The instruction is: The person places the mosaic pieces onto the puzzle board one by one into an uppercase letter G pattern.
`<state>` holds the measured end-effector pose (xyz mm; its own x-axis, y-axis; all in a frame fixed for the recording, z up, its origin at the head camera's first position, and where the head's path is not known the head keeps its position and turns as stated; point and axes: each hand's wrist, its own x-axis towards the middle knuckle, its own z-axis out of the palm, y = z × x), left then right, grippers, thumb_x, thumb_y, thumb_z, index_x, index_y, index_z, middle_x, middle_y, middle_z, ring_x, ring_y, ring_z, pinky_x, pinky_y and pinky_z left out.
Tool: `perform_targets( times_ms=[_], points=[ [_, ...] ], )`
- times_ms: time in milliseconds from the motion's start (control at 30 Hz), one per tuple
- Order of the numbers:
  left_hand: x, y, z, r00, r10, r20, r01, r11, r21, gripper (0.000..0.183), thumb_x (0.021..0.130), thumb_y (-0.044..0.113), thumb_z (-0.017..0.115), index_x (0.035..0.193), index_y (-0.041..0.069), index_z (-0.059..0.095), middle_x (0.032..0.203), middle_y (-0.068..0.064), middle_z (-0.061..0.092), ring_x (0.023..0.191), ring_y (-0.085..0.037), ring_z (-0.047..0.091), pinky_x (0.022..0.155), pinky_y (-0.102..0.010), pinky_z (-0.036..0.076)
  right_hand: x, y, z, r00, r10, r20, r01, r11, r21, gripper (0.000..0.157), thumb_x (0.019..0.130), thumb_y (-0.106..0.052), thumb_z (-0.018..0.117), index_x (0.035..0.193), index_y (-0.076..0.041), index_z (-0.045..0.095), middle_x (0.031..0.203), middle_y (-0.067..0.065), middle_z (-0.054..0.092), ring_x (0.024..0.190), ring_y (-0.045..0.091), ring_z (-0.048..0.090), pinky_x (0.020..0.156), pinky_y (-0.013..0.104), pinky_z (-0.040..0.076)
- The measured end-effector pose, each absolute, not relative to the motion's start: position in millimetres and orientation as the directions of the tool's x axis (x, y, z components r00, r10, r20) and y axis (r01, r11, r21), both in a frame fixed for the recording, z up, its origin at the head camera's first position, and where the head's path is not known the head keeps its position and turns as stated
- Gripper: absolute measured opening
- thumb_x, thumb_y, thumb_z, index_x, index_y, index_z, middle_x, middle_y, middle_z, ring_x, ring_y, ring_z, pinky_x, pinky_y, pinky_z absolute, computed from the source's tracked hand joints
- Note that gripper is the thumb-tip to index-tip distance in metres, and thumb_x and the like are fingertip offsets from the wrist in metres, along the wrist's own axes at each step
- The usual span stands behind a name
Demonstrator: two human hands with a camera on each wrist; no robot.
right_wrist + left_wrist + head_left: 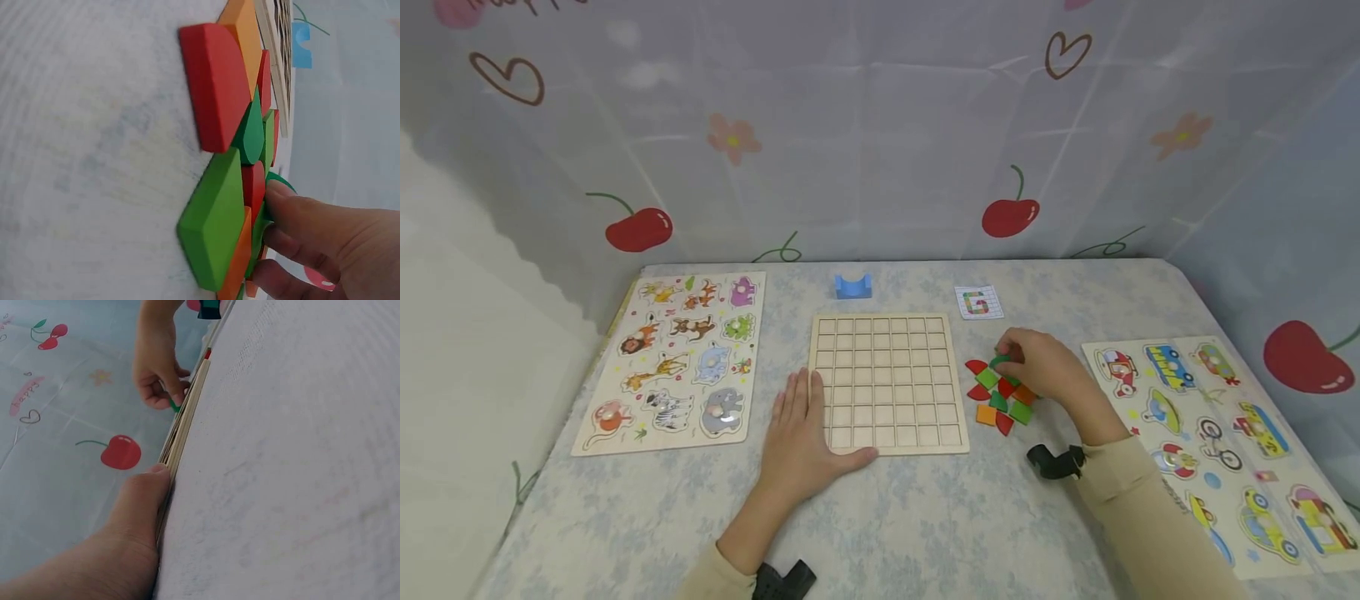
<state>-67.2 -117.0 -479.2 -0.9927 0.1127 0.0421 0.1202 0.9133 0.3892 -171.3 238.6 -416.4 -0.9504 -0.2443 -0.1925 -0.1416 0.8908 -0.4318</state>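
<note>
My left hand [795, 437] lies with straight fingers along the left edge of a wooden grid board [891, 383], its thumb at the near left corner. To the board's right, my right hand [1037, 362] pinches a dark green block [998, 361] between thumb and fingers, over a pile of flat blocks. Around it lie a light green block [215, 219], a red quarter-round block [215, 87] and an orange block [986, 414], among several others. In the right wrist view the thumb covers much of the pinched block.
A small card [979, 302] with a coloured pattern lies beyond the pile. Behind the board stands a blue holder [853, 287]. An animal puzzle board [681, 333] lies at the left, a vehicle puzzle board [1206, 400] at the right, partly under the right sleeve [1150, 508].
</note>
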Motion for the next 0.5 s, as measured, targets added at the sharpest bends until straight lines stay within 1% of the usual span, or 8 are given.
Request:
perform_targets(
  times_ms=[67,133,300,367,500],
  points=[
    [-67.1,-117.1,-479.0,-0.993,0.113,0.039,0.119,0.912,0.393,0.141,0.063,0.095,0.054,0.159,0.004,0.005,0.168,-0.016,-0.001,0.156,-0.032,-0.001,0.127,-0.05,0.007,-171.0,238.9,-418.3,-0.954,-0.239,-0.179,-0.133,0.877,-0.462,0.016,0.092,-0.021,0.071,0.101,-0.011,0.061,0.085,0.005,0.058,0.078,0.021,0.052,0.067,0.031,0.044],
    [-66.9,-117.3,-478.4,-0.993,0.112,0.037,0.117,0.911,0.396,0.141,0.063,0.094,0.054,0.159,0.004,0.006,0.168,-0.016,0.0,0.156,-0.032,-0.001,0.127,-0.05,0.007,-170.8,238.7,-419.6,-0.957,-0.235,-0.171,-0.123,0.861,-0.493,0.017,0.093,-0.021,0.07,0.105,-0.012,0.062,0.086,0.006,0.057,0.078,0.022,0.052,0.066,0.032,0.043],
    [-66.8,-117.1,-476.9,-0.994,0.109,0.025,0.11,0.91,0.401,0.141,0.063,0.093,0.056,0.159,0.004,0.005,0.168,-0.015,-0.001,0.156,-0.031,-0.002,0.127,-0.05,0.006,-170.3,236.2,-420.3,-0.967,-0.215,-0.135,-0.111,0.836,-0.537,0.029,0.095,-0.023,0.067,0.122,-0.012,0.066,0.1,0.01,0.062,0.088,0.025,0.054,0.073,0.033,0.049],
    [-66.9,-116.9,-476.5,-0.994,0.11,0.025,0.111,0.91,0.4,0.141,0.063,0.093,0.056,0.159,0.003,0.005,0.168,-0.015,-0.002,0.156,-0.031,-0.002,0.127,-0.05,0.006,-170.1,234.9,-420.2,-0.973,-0.202,-0.112,-0.108,0.827,-0.552,0.031,0.096,-0.024,0.067,0.124,-0.01,0.067,0.105,0.012,0.064,0.091,0.026,0.055,0.075,0.034,0.051],
    [-66.8,-116.7,-475.8,-0.993,0.114,0.029,0.116,0.91,0.397,0.141,0.063,0.093,0.057,0.159,0.003,0.006,0.168,-0.016,-0.001,0.156,-0.032,-0.001,0.127,-0.05,0.007,-169.7,230.9,-420.0,-0.981,-0.178,-0.075,-0.101,0.801,-0.591,0.033,0.096,-0.025,0.067,0.125,-0.009,0.068,0.11,0.014,0.068,0.09,0.026,0.059,0.071,0.031,0.052]
  ],
)
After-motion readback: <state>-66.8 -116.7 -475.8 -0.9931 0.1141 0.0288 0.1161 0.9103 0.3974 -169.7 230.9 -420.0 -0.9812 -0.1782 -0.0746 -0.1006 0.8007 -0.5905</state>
